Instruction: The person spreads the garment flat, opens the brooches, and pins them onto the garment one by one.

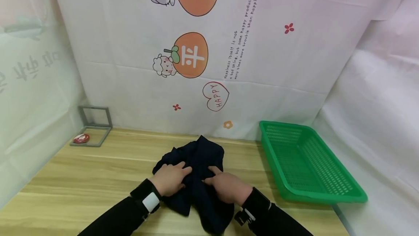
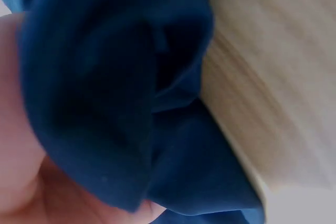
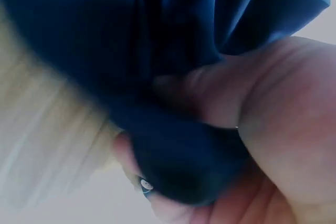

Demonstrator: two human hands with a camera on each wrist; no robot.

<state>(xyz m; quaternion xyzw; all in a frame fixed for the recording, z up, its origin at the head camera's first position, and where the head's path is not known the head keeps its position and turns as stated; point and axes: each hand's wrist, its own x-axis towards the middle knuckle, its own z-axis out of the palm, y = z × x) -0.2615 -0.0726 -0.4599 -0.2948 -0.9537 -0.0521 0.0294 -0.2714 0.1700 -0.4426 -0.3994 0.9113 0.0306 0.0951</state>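
At the left back of the wooden table (image 1: 131, 156) sits one gray hinged frame (image 1: 98, 125), half upright and half flat, with one small round red object (image 1: 81, 138) within the flat half. In the middle lies one dark navy cloth (image 1: 204, 156), crumpled in soft, loose folds, its left part gripped between the left hand's (image 1: 168, 179) thumb and fingers and its right part gripped by the right hand (image 1: 230, 188), as far as the blurred wrist view shows. To the right is one green basket (image 1: 304, 167), its slotted walls and floor showing.
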